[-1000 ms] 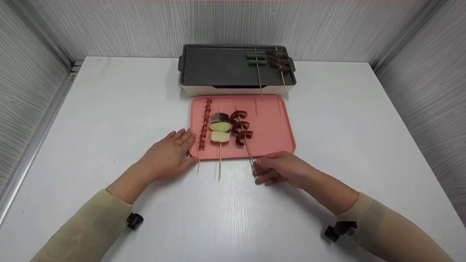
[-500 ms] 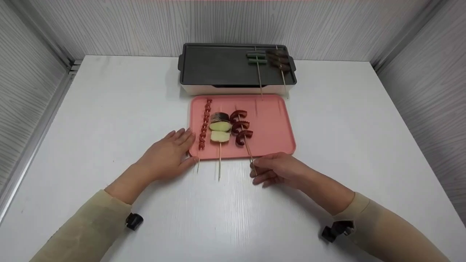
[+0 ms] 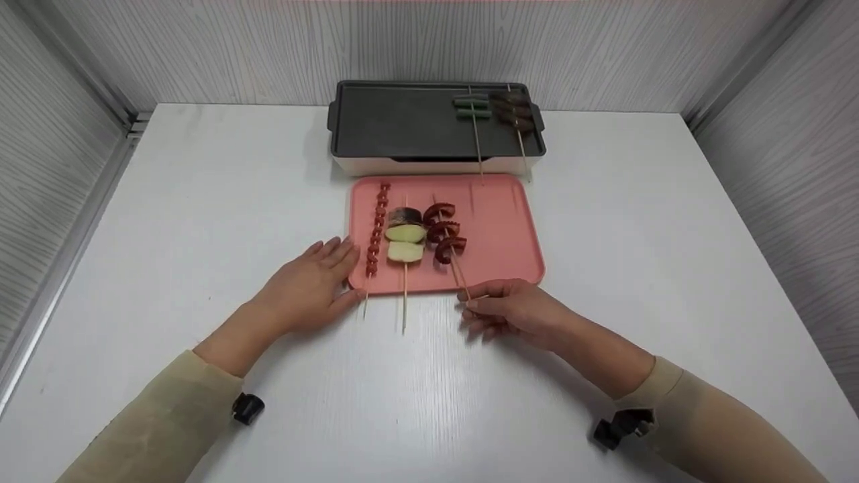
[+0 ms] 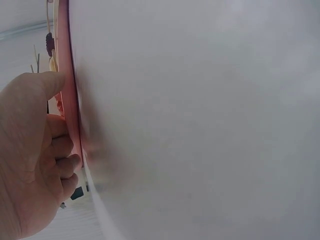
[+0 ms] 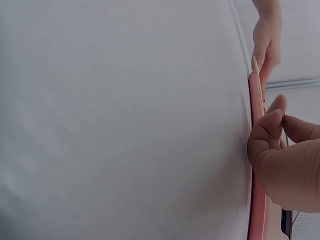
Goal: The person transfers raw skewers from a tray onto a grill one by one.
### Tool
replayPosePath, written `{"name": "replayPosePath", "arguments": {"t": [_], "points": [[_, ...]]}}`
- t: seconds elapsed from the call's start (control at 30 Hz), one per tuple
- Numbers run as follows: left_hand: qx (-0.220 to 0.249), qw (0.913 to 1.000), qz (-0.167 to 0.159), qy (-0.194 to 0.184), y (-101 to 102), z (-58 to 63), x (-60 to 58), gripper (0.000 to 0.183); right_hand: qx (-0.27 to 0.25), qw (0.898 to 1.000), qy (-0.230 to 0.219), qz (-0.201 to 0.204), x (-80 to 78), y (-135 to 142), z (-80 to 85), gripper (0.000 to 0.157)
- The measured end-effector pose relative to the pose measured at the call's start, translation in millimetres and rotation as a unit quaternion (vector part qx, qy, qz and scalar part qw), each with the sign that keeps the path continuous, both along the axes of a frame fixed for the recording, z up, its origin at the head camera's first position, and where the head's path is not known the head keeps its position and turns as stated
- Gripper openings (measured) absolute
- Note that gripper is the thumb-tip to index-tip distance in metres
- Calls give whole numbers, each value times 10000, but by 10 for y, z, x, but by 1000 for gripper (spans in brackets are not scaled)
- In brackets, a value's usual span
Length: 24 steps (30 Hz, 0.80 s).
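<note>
My right hand [image 3: 513,308] pinches the stick of the octopus skewer [image 3: 443,230], threaded with dark red, curled tentacle-like pieces. Its handle end looks slightly raised over the pink tray's [image 3: 500,248] front edge, with a shadow beneath. At the tray's front left corner, my left hand [image 3: 309,285] rests with fairly straight fingers against the side and the thumb along the front edge. Beside those fingers lies a skewer of small red pieces [image 3: 377,231]. Between it and the octopus skewer is one with pale slices and a dark-skinned piece [image 3: 405,235]. The right wrist view shows thumb and fingertips [image 5: 272,120] meeting.
Behind the tray stands a dark grill plate [image 3: 402,121] on a white base. Two skewers lie on its right part, one with green pieces [image 3: 473,109] and one with brown pieces [image 3: 513,114]; their sticks reach past its front edge. Walls enclose the white table [image 3: 402,416].
My right fingers have shifted their grip on the stick, and its handle end has come up a little. The octopus pieces have tilted slightly. My left hand stays put.
</note>
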<state>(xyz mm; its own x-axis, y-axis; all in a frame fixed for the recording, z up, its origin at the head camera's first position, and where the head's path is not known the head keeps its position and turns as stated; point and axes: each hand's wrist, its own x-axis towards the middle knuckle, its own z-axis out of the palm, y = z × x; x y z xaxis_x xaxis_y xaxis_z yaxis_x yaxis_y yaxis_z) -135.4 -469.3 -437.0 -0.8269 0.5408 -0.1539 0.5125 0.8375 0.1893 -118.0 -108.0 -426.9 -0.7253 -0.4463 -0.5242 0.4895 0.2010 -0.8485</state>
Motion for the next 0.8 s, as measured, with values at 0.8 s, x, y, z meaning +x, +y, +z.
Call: {"name": "replayPosePath", "arguments": {"t": [0.8], "points": [[58,10000,-42,60,-14,-24,-5,78,-215,9992,261,-228,63,8,121,35]]}}
